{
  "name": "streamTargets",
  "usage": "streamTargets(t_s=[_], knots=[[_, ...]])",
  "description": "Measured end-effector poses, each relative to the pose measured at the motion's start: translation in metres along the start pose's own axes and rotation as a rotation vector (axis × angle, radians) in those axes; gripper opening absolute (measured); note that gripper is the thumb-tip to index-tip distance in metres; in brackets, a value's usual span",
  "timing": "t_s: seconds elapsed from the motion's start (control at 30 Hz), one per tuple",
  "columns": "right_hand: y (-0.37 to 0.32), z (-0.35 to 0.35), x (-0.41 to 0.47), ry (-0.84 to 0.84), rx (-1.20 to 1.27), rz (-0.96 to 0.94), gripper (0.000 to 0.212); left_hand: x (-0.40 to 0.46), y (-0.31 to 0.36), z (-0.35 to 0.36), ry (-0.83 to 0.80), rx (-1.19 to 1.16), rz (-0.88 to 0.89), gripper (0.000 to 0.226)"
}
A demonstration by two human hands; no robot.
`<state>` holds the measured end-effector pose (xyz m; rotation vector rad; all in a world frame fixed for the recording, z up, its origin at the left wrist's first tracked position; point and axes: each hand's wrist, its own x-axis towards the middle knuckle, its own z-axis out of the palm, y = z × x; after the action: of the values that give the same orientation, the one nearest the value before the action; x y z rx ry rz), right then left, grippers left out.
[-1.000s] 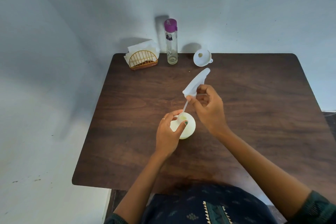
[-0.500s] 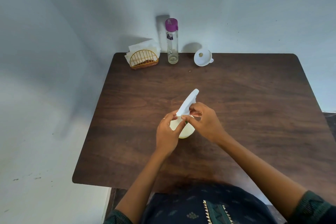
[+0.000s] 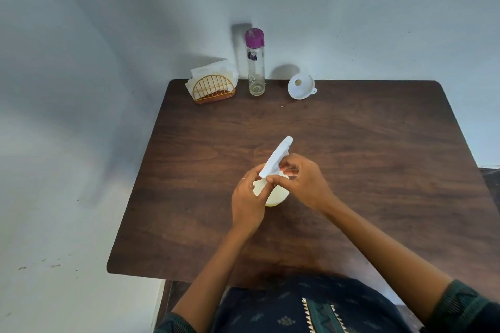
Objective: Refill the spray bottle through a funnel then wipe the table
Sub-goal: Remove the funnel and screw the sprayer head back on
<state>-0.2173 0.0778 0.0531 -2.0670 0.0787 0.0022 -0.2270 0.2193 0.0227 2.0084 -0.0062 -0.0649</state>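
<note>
A pale yellow spray bottle point(image 3: 276, 196) stands mid-table on the dark wooden table point(image 3: 365, 170). My left hand point(image 3: 247, 197) grips its shoulder and neck. The white spray head point(image 3: 276, 157) sits on the bottle's neck, its nozzle pointing up and away, and my right hand point(image 3: 303, 182) pinches its base collar. A white funnel point(image 3: 301, 87) lies on its side at the table's back edge. A clear bottle with a purple cap point(image 3: 255, 62), nearly empty, stands left of the funnel.
A gold wire holder with white napkins point(image 3: 213, 86) stands at the back left corner, close to the wall. The wall runs along the table's back and left sides. The table's near edge is at my body.
My right hand has lowered the spray head, with its dip tube, down into the bottle's neck. The left hand has kept its grip on the bottle.
</note>
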Motion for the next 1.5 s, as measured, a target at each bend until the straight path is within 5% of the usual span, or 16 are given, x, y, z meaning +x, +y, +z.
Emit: streamTargets(t_s=[0.33,0.7,1.1,1.37,1.5], knots=[[-0.004,0.022,-0.007,0.123,0.134,0.125,0.042,-0.005,0.012,-0.002,0.024,0.039,0.013,0.065],[0.010,0.032,-0.011,0.089,0.185,0.083,0.040,-0.007,0.006,0.005,0.066,0.051,0.018,0.025],[0.004,0.037,-0.013,0.236,0.205,0.152,0.043,-0.012,-0.007,0.011,-0.030,0.201,-0.040,0.033],[0.019,0.027,-0.016,-0.024,0.317,0.111,0.041,-0.011,-0.013,0.009,0.030,0.197,0.031,0.031],[0.015,0.029,-0.013,0.121,0.296,0.147,0.033,-0.010,-0.012,0.010,0.031,0.202,0.024,0.034]])
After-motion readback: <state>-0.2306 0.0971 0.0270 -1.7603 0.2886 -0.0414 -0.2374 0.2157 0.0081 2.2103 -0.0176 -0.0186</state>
